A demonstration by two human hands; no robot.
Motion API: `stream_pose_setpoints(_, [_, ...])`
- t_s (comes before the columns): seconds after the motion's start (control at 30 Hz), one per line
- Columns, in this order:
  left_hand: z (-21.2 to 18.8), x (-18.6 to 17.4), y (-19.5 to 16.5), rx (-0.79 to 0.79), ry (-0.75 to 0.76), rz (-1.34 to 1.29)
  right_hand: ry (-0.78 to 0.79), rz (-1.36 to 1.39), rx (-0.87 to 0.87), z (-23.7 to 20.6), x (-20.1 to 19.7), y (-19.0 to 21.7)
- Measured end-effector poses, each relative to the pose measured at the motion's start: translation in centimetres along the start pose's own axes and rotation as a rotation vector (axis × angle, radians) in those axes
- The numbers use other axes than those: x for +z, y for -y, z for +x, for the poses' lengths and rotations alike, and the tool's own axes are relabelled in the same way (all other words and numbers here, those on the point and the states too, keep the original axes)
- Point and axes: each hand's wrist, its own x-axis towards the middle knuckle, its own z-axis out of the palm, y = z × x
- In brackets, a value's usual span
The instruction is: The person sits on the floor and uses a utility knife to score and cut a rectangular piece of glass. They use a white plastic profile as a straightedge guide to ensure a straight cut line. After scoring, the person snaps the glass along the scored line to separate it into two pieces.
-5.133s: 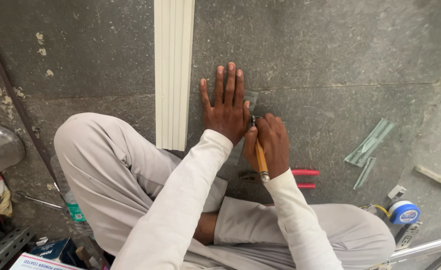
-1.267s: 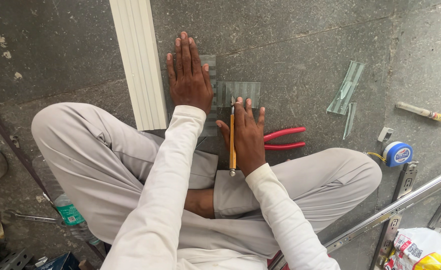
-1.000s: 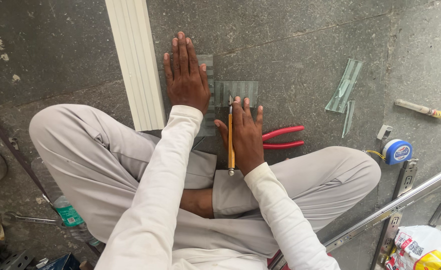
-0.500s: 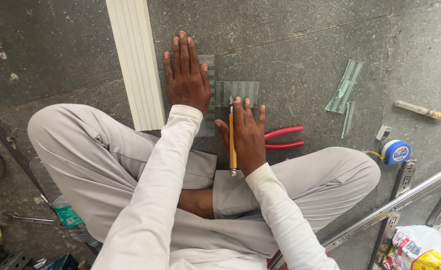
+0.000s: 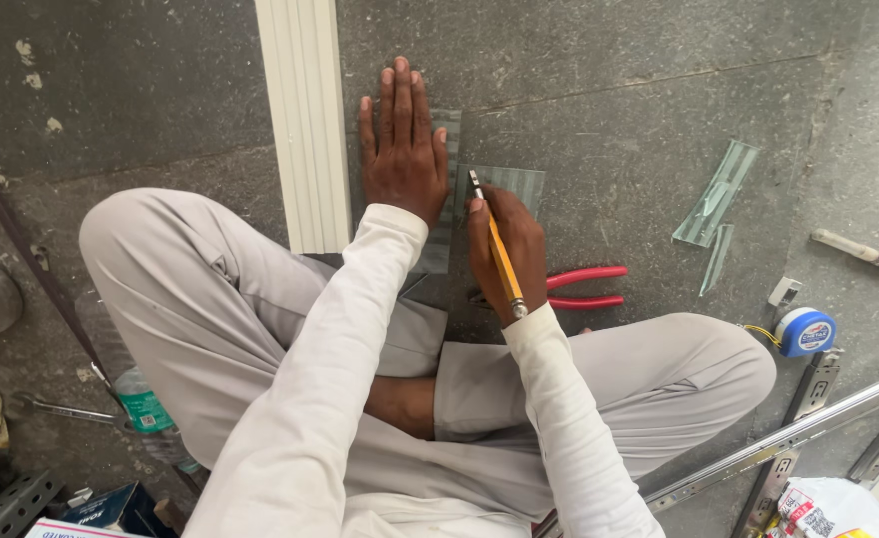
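**Cutter tip now at the far end of the glass**

Since half a second ago the right hand (image 5: pixel 507 249) has slid forward along the glass piece (image 5: pixel 504 184), so the yellow-handled cutter (image 5: pixel 497 249) touches down near its far left corner. Its grip is clamped round the cutter. The left hand (image 5: pixel 400 144) lies flat, fingers together, pressing a ribbed glass strip (image 5: pixel 441 214) to the floor (image 5: pixel 609 90), just left of the cutter.

By the right knee, well right of that grip, sits a round blue and white tape measure (image 5: pixel 804 331); a red and white printed packet (image 5: pixel 826 508) lies at the bottom right corner. Red-handled pliers (image 5: pixel 584 287) lie just right of the wrist, glass offcuts (image 5: pixel 716 194) further right. A white moulding (image 5: pixel 300 110) runs beside the left hand.
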Motion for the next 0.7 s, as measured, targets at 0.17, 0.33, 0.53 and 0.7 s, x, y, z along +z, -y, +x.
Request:
stream_pose_setpoints(0.17, [0.13, 0.25, 0.19, 0.005, -0.016, -0.006, -0.006, -0.028, -0.032, -0.12, 0.14, -0.04])
stream_pose_setpoints(0.33, [-0.07, 0.29, 0.16, 0.010, -0.015, -0.025, -0.005, -0.044, -0.035, -0.49, 0.12, -0.13])
stream_pose_setpoints(0.53, [-0.01, 0.12, 0.14, 0.010, -0.022, -0.023, -0.003, -0.058, -0.017, -0.23, 0.08, 0.06])
stream_pose_setpoints(0.7, [0.07, 0.24, 0.10, 0.009, -0.036, -0.014, -0.008, -0.143, -0.007, 0.09, 0.38, 0.41])
